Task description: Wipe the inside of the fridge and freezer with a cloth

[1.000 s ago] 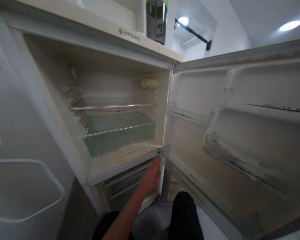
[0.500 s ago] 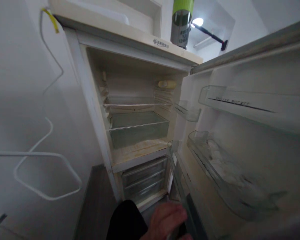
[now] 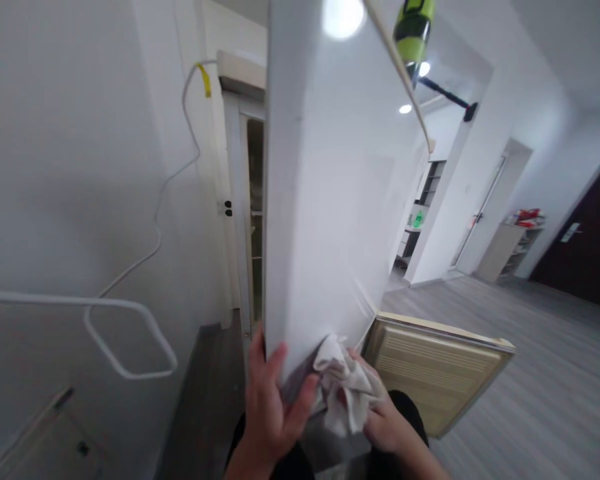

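White wall and cable (image 3: 145,247) flank me; my left hand (image 3: 270,407) grips the fridge door (image 3: 330,200), my right hand (image 3: 387,420) clutches a cloth (image 3: 343,387).

Single head-worn view, facing forward and down. It sits very near the door (image 3: 340,220), whose edge fills the centre; floor (image 3: 530,360) lies beyond.

The white fridge door (image 3: 330,200) stands upright and nearly edge-on at the centre of the scene, its smooth outer face turned to the right. A crumpled white cloth (image 3: 343,390) is bunched against the near lower corner of that face.
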Available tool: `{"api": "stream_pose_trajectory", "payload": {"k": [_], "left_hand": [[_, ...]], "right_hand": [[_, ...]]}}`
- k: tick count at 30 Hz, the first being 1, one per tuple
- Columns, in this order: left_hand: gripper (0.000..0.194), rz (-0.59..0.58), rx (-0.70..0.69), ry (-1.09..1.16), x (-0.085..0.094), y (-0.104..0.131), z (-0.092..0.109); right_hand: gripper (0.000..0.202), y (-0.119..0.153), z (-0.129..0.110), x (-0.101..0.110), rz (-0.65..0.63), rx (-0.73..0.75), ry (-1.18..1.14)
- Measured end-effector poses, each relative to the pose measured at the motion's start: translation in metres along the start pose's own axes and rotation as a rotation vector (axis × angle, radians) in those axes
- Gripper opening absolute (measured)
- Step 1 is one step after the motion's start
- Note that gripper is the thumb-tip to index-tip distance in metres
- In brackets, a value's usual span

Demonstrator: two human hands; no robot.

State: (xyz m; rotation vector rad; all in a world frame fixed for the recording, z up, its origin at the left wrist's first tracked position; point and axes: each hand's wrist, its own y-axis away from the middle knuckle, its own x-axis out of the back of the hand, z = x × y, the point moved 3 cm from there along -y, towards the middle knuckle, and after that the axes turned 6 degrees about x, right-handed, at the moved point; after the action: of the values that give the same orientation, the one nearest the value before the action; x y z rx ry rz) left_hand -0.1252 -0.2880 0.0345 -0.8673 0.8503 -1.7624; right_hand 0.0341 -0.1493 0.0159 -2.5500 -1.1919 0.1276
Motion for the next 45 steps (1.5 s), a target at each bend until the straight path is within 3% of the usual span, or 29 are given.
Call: {"api": "stream_pose_trajectory", "payload": {"k": [3, 5, 9, 15, 18, 21, 23, 25, 26, 28, 31, 35, 38, 42, 45], "left_hand": [[0.086, 0.105, 0.090, -0.203, 0.005, -0.030, -0.036], [0.090, 0.106, 0.128, -0.251, 0.003, -0.046, -0.058], [0.106, 0.086, 0.062, -0.355, -0.009, -0.072, -0.098], [0.117, -0.012, 0.106, -0.441, -0.027, -0.095, -0.144], [0.116, 0.005, 0.133, -0.470, -0.028, -0.093, -0.136], [0.092, -0.036, 0.189, -0.407, -0.039, -0.059, -0.103], [0.066, -0.294, 0.279, -0.160, -0.061, -0.018, -0.078], [0.064, -0.649, 0.535, 0.221, -0.088, 0.029, -0.061], [0.066, -0.731, 0.703, 0.362, -0.098, 0.049, -0.056], [0.069, -0.800, 0.889, 0.435, -0.110, 0.076, -0.052], [0.060, -0.790, 0.985, 0.378, -0.114, 0.082, -0.055], [0.054, -0.828, 0.995, 0.403, -0.116, 0.074, -0.060], [0.056, -0.864, 1.007, 0.424, -0.124, 0.082, -0.064], [0.066, -0.765, 1.059, 0.420, -0.134, 0.098, -0.072], [0.067, -0.690, 0.960, 0.345, -0.134, 0.101, -0.069]], "right_hand": [[0.028, 0.015, 0.021, -0.023, -0.295, 0.039, 0.130], [0.036, 0.035, 0.048, -0.025, -0.329, -0.076, 0.120], [0.057, 0.072, 0.104, -0.005, -0.099, -0.346, -0.023], [0.060, 0.070, 0.142, 0.017, 0.177, -0.419, -0.330], [0.064, 0.063, 0.149, 0.020, 0.296, -0.424, -0.407], [0.061, 0.060, 0.149, 0.017, 0.303, -0.429, -0.424], [0.060, 0.059, 0.145, 0.013, 0.267, -0.402, -0.400], [0.063, 0.061, 0.145, 0.011, 0.252, -0.388, -0.381], [0.064, 0.063, 0.147, 0.011, 0.254, -0.393, -0.396], [0.065, 0.066, 0.153, 0.013, 0.243, -0.396, -0.493], [0.068, 0.068, 0.162, 0.019, 0.204, -0.338, -0.635], [0.051, 0.061, 0.158, 0.035, 0.257, -0.258, -0.441], [0.045, 0.055, 0.149, 0.039, 0.213, -0.212, -0.334], [0.041, 0.052, 0.146, 0.040, 0.186, -0.205, -0.268], [0.046, 0.052, 0.147, 0.046, 0.233, -0.202, -0.143]]}}
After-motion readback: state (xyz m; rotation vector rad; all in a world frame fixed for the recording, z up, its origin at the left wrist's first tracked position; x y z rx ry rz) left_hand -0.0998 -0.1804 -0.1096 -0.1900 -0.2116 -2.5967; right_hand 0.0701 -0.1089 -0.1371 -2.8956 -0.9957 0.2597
